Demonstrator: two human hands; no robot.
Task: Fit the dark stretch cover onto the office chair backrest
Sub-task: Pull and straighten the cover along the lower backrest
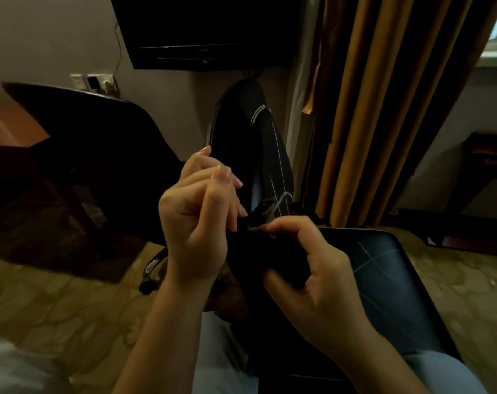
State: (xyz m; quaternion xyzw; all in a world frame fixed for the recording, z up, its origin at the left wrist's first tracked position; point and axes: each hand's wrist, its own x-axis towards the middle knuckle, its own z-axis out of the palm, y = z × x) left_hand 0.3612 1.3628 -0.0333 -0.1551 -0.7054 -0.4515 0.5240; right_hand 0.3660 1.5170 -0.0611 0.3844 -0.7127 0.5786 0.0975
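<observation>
The dark stretch cover with thin pale lines point(272, 172) seems to be drawn already over the tall, narrow backrest of the office chair point(236, 123), which stands upright in the middle of the view. Its loose lower part is gathered in front of the person, just beside the dark blue padded seat point(389, 280).

The right hand point(312, 260) has its fingers curled round this bunch of dark cloth and grips it firmly. The left hand point(196, 211) is raised beside the backrest with half-curled fingers and the thumb lying on the forefinger. Its lower fingertips reach the cloth, but I cannot tell if they really pinch it.

I judge that the lower hem is not yet settled, so the risks are these:
- If only the right hand pulls, the cover may go down on one side only and the pale lines will sit crooked.
- If the grip on the bunch slips, the elastic cloth may spring back up the backrest.
- A hard pull on one gathered point may strain a seam, and the chair may turn on its shiny metal base point(153, 265)
</observation>
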